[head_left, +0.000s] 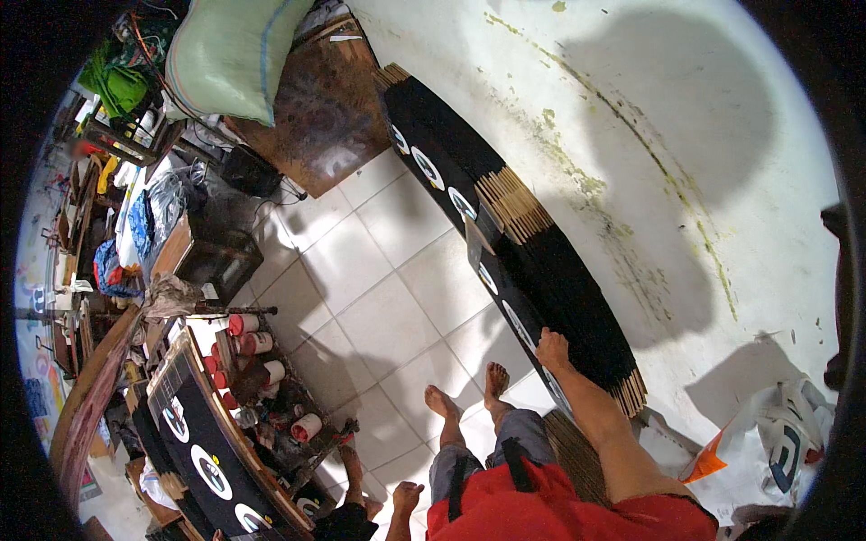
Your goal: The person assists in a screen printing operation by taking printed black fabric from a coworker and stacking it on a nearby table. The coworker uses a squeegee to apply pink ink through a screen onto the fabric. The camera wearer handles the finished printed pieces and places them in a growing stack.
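Here, black panel stack against right hand, mostly forward.

red short-sleeved shirt, two dark straps, grey shorts, bare feet

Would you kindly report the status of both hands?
Right bare hand gripping edge of flat black board with white ovals. Stacked black boards alongside. Left bare hand curled, contents unclear.
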Motion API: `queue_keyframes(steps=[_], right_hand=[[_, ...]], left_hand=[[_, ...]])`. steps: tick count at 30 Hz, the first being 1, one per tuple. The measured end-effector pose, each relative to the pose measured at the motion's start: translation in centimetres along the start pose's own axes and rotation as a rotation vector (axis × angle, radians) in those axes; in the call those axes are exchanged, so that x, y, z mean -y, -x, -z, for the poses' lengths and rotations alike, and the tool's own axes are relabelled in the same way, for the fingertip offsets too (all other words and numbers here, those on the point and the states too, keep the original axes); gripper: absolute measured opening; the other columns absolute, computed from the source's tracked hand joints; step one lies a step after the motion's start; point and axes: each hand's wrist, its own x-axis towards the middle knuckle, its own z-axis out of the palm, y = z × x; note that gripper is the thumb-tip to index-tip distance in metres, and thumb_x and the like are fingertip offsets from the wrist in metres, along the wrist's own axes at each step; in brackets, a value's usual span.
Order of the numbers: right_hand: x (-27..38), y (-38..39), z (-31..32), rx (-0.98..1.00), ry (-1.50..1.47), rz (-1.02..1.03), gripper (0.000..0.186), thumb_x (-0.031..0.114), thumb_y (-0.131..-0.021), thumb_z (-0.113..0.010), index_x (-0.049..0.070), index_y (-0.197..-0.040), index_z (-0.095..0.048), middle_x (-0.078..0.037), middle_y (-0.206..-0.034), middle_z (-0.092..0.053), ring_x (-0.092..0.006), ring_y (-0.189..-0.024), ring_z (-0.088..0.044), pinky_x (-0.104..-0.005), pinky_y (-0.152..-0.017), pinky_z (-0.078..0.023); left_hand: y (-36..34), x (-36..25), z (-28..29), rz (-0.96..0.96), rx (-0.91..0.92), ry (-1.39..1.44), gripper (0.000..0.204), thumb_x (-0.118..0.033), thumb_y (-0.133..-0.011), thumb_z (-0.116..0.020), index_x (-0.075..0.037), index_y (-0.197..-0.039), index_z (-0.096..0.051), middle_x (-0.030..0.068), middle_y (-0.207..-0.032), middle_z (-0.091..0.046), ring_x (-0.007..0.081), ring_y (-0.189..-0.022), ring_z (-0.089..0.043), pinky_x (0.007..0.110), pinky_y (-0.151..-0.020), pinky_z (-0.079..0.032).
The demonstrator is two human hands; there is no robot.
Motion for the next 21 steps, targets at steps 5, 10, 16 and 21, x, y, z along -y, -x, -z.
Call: queue_keyframes(steps=[5,10,16,21], right_hand=[[-1.6,-1.9,-0.9,-0.024,0.023,-0.074,0.029,0.01,-0.07,-0.059,-0.002,-0.096,-0.054,-0.021,-0.084,-0.062,-0.0365,-0.083,-0.061,-0.0459,-0.075,-0.049],[-2.2,-2.0,-0.4,0.007,0.046,-0.128,0.027,0.007,-0.073,-0.059,-0.004,-0.097,-0.054,-0.023,-0.087,-0.062,-0.0367,-0.085,-0.062,-0.0438,-0.077,-0.049],[-3.0,-2.7,0.1,0.04,0.033,-0.158,0.029,0.006,-0.072,-0.06,-0.005,-0.099,-0.054,-0.022,-0.087,-0.063,-0.0362,-0.085,-0.062,-0.0444,-0.077,-0.049],[-3.8,-3.4,-0.6,-0.052,0.038,-0.121,0.034,0.007,-0.07,-0.062,-0.005,-0.102,-0.055,-0.021,-0.085,-0.063,-0.0353,-0.08,-0.063,-0.0421,-0.072,-0.051]], left_hand=[[-0.4,-1.6,0.4,0.053,-0.113,0.208,0.036,-0.033,-0.068,-0.07,0.0,-0.083,-0.065,0.016,-0.088,-0.065,0.0289,-0.085,-0.062,0.036,-0.078,-0.048],[-0.3,-2.9,1.1,0.091,-0.147,0.269,0.032,-0.025,-0.069,-0.071,0.002,-0.085,-0.064,0.0155,-0.083,-0.065,0.0244,-0.08,-0.062,0.032,-0.075,-0.048],[0.0,-3.6,0.9,0.133,-0.119,0.295,0.031,-0.023,-0.069,-0.071,0.003,-0.085,-0.064,0.0155,-0.083,-0.065,0.0239,-0.08,-0.062,0.032,-0.074,-0.048],[-0.6,-2.8,0.2,0.063,-0.16,0.32,0.031,-0.023,-0.069,-0.071,0.002,-0.085,-0.064,0.0154,-0.081,-0.066,0.0247,-0.079,-0.063,0.032,-0.073,-0.049]])
